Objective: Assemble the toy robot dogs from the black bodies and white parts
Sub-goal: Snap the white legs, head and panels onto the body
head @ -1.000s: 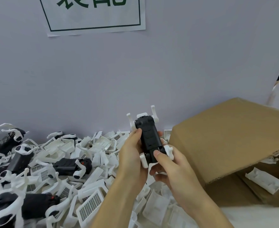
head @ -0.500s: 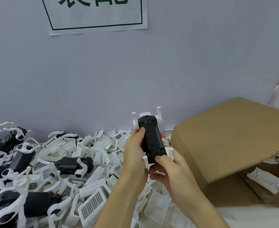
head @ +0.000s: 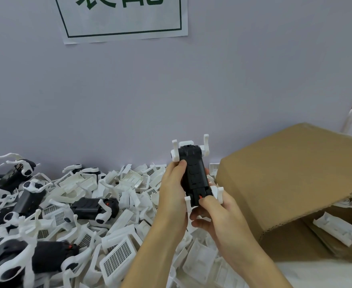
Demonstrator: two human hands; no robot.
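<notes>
I hold a toy robot dog above the pile, a black body with white legs sticking out at both ends, its belly towards me. My left hand grips its left side, thumb on the upper body. My right hand grips the lower end, thumb pressing by a small red switch. Loose white parts, some with grilles, lie heaped below. Another black body with white legs lies on the heap to the left.
A brown cardboard box lies on its side at right, with white parts inside its opening. Several more black-and-white dogs lie at far left. A pale wall with a printed sign stands behind.
Both hands lifted the dog slightly and turned it more upright. My right thumb slid down to the red switch at the lower end.
</notes>
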